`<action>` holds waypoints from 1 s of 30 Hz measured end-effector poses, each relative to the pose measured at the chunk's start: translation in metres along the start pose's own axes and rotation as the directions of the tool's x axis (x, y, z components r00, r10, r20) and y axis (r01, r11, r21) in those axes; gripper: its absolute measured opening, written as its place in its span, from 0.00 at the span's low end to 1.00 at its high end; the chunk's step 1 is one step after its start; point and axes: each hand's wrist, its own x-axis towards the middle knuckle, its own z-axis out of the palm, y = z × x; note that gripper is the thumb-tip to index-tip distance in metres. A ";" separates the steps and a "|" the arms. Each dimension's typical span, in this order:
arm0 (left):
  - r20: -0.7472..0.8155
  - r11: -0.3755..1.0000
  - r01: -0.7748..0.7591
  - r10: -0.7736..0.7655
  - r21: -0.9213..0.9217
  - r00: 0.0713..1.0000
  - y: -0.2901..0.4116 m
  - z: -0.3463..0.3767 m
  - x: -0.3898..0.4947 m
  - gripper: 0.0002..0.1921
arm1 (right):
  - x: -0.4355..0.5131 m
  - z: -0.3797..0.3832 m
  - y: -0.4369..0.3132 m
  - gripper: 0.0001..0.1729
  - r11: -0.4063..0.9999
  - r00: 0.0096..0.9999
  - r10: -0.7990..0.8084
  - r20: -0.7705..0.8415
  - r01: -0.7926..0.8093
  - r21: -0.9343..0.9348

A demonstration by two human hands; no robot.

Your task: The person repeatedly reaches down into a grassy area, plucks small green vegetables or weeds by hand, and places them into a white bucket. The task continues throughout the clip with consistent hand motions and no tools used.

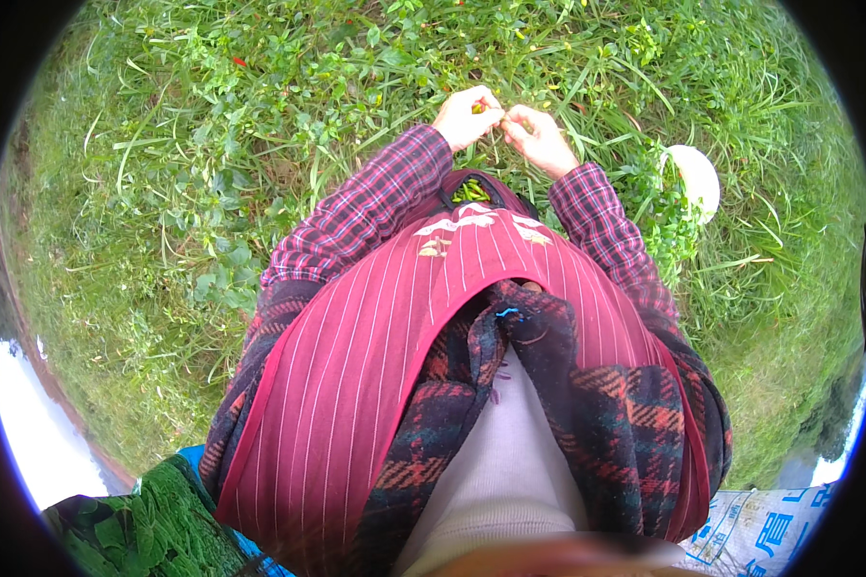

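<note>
Just beyond my lap, my left hand is closed around small green-yellow chili peppers, which show between its fingers. My right hand meets it at the fingertips, thumb and forefinger pinched together on something thin and small, too blurred to name. Below both hands, green chili peppers lie in the dark-edged opening of a pouch at the front of my red striped apron. Low leafy plants and grass surround the hands, with a red pepper among the leaves at upper left.
A white round container stands in the grass to the right, partly behind leaves. At lower right lies a white woven sack with blue printing. A green and blue printed sack is at lower left. Tall grass and weeds spread on both sides.
</note>
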 end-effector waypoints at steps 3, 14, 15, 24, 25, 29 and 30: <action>-0.084 0.966 -0.129 0.151 0.226 0.985 0.003 0.004 -0.002 0.06 | 0.003 0.001 0.003 0.10 1.000 0.999 0.018 -0.043 -0.019 -0.005; 0.285 0.498 0.341 -0.188 -0.797 0.940 -0.009 -0.022 -0.008 0.03 | 0.004 -0.009 -0.010 0.07 0.867 0.966 0.248 -0.076 -0.186 0.463; 0.299 0.531 0.328 -0.143 -0.781 0.943 -0.013 -0.024 -0.012 0.03 | 0.004 -0.010 -0.010 0.07 0.852 0.971 0.235 -0.051 -0.181 0.492; 0.439 0.768 0.519 -0.345 -0.376 0.829 -0.017 -0.011 -0.026 0.11 | 0.007 -0.002 -0.005 0.07 0.814 0.976 0.215 -0.036 -0.159 0.559; 0.459 0.783 0.504 -0.320 -0.365 0.829 -0.015 -0.007 -0.024 0.11 | 0.007 -0.001 -0.005 0.07 0.819 0.979 0.201 -0.029 -0.152 0.554; 0.468 0.777 0.518 -0.331 -0.357 0.819 -0.011 0.005 -0.018 0.09 | 0.001 -0.007 -0.004 0.10 0.845 0.973 0.184 -0.141 -0.084 0.529; 0.466 0.776 0.522 -0.338 -0.355 0.818 -0.011 0.006 -0.018 0.09 | -0.002 -0.011 -0.004 0.11 0.848 0.974 0.150 -0.167 -0.040 0.529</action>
